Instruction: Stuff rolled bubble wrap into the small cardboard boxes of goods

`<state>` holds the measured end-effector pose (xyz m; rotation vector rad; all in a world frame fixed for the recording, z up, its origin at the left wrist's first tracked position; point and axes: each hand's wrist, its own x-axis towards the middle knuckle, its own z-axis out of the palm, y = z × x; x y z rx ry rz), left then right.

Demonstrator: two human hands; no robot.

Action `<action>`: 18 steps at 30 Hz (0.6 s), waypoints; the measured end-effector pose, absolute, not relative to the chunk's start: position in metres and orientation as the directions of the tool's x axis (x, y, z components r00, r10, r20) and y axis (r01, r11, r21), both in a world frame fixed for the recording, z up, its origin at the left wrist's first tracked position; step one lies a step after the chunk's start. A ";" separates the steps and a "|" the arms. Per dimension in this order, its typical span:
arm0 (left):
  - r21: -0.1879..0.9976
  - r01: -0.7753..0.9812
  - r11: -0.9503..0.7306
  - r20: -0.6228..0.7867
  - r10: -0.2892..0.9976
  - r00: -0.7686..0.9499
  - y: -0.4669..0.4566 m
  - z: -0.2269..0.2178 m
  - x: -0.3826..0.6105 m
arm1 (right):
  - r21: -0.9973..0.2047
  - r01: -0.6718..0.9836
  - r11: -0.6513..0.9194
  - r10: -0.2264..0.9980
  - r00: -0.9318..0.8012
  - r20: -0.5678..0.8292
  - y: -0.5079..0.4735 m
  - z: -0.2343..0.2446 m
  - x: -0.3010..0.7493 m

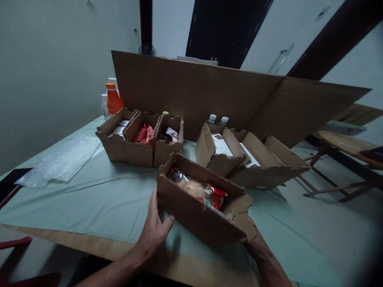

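A long open-topped cardboard box (197, 213) stands at an angle across the near middle of the table. Inside it lies a clear plastic food packet (196, 189) with pale pieces and a red printed end. My left hand (154, 229) is at the box's left end, its fingers against the end and its thumb along the near side. Around the right end is my right hand (254, 243), its fingers mostly hidden behind the cardboard. Both hands hold the box between them.
Behind are cardboard boxes (131, 153) with red packets at left and tilted cardboard boxes (266, 175) at right. Two capped bottles (212, 118), an orange bottle (113, 99) and bubble wrap (64, 161) are also there. A tall cardboard panel (194, 87) closes the back; a wooden stool (348, 143) stands right.
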<state>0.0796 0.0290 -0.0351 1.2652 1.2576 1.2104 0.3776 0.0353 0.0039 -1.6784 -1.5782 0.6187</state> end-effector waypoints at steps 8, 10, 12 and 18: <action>0.981 0.114 -0.159 0.134 0.971 0.200 0.092 -0.019 0.129 | -0.905 0.409 -0.121 0.969 0.248 -0.017 0.035 -0.011 0.347; 0.976 0.132 -0.172 0.141 0.967 0.214 0.091 -0.023 0.132 | -0.911 0.385 -0.150 0.952 0.306 -0.027 0.032 -0.022 0.343; 0.971 0.151 -0.186 0.148 0.961 0.232 0.088 -0.028 0.131 | -0.907 0.387 -0.163 0.943 0.331 -0.028 0.032 -0.035 0.343; 0.953 0.151 -0.265 0.203 0.920 0.335 0.097 -0.035 0.119 | -0.854 0.495 -0.162 0.941 0.337 0.017 0.032 -0.058 0.343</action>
